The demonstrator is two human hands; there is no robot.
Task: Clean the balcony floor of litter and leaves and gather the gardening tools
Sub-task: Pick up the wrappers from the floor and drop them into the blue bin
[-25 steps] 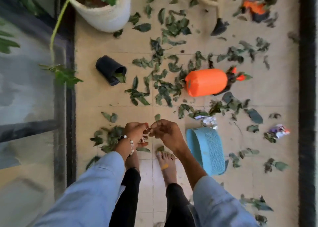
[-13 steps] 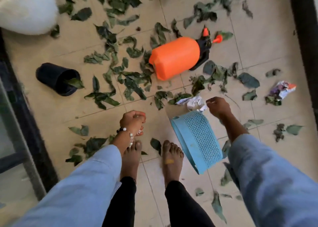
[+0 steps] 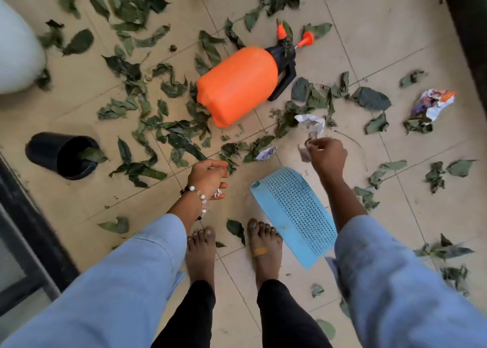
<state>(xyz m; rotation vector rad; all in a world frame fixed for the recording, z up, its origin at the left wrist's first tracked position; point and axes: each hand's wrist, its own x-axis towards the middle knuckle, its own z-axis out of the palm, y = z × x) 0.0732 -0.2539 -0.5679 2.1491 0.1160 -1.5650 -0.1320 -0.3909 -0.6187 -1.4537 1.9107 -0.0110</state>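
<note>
On tiled balcony floor: leaves, litter & tools lying scattered; person reaching down w/ both hands.

Leaves are lying loose across the tiles, densest at ctr and top. Crumpled white paper is sitting just above the right hand, whose fingers are curling and pinching a small scrap at the tips. Left hand, w/ bead bracelet, is hanging loosely curled, holding nothing visible. Blue perforated basket is lying on its side btwn right forearm and bare feet. Orange sprayer is lying on its side, nozzle pointing up-right. Colourful wrapper is lying far right; black pot is lying tipped over at left, a leaf in its mouth. White planter is standing at the left edge.
</note>
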